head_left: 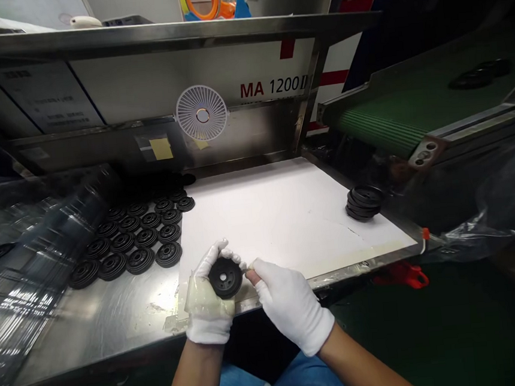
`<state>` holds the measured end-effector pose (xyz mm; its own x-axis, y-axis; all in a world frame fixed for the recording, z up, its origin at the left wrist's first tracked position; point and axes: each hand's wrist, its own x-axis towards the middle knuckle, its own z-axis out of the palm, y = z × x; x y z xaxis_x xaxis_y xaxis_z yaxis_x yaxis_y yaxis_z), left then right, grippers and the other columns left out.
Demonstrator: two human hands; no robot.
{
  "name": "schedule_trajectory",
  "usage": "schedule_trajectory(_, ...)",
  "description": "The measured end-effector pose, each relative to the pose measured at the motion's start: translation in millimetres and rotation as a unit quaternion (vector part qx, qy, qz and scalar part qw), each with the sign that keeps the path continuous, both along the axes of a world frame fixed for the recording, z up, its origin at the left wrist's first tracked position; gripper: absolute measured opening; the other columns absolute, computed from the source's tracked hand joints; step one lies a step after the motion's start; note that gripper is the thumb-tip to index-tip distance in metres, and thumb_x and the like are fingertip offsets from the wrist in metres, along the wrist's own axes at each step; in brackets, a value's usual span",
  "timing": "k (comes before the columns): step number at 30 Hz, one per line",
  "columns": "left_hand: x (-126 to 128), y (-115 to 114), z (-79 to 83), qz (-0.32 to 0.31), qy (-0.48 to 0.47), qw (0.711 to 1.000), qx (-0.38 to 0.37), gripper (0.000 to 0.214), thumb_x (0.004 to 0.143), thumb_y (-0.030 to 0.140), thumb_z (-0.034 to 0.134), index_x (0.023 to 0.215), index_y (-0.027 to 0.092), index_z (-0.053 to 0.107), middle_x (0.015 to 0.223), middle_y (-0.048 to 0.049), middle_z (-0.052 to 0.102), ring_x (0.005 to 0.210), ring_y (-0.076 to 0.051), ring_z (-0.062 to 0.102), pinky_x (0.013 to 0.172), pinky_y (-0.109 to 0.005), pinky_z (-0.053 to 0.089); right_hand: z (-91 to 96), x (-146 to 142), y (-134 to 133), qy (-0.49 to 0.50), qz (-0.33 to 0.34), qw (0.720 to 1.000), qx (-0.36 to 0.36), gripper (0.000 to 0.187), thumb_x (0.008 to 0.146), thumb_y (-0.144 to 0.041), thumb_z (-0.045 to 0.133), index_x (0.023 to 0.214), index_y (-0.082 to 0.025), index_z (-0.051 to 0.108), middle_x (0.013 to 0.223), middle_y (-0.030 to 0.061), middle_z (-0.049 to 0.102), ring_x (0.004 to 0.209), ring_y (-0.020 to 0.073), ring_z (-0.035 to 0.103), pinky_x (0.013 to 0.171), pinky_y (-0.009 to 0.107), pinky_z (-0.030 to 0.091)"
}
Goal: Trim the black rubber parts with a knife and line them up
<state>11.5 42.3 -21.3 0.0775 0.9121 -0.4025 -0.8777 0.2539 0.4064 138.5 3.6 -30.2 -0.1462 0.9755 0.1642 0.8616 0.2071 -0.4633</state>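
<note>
My left hand [209, 290], in a white glove with a coated palm, grips a round black plastic wheel [226, 277] with a small hole at its centre. The wheel's face is turned up towards me, above the table's front edge. My right hand [289, 298], in a white glove with the thumb tip bare, is closed in a pinch at the wheel's right rim. A small thin thing pokes out from its fingertips, too small to name. To the left, several similar black wheels [140, 260] sit in stacked rows on the metal tabletop [127, 306].
A white sheet [263, 210] covers the table's middle, with a short stack of black wheels [363, 203] at its right. Clear plastic bags [24, 255] lie on the left. Behind are a small fan [202, 112] and a shelf [158, 36]; a green conveyor [395, 118] stands right.
</note>
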Motion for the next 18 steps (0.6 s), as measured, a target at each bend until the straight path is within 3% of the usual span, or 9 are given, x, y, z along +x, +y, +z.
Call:
schedule_trajectory(13, 1, 2, -17.3, 0.067, 0.041, 0.996, 0.05, 0.017, 0.073, 0.018, 0.066, 0.091, 0.017, 0.064, 0.07, 0.0003, 0.059, 0.067, -0.013, 0.059, 0.065, -0.029, 0.052, -15.3, -15, -5, 0.0, -0.034, 0.999, 0.014, 0.021, 0.096, -0.031, 0.038, 0.086, -0.025, 0.055, 0.073, -0.0036, 0.063, 0.063, 0.0131, 0.056, 0.056, 0.028, 0.023)
schedule_trajectory(18, 4, 3, -15.9, 0.064, 0.015, 0.997, 0.031, 0.014, 0.075, 0.02, 0.065, 0.088, 0.016, 0.063, 0.067, 0.0012, 0.056, 0.065, -0.012, 0.057, 0.064, -0.029, 0.051, -15.4, -15, -8, 0.015, -0.038, 0.999, 0.003, 0.021, 0.096, -0.03, 0.037, 0.085, -0.024, 0.054, 0.071, -0.0038, 0.061, 0.062, 0.0125, 0.054, 0.056, 0.027, 0.023)
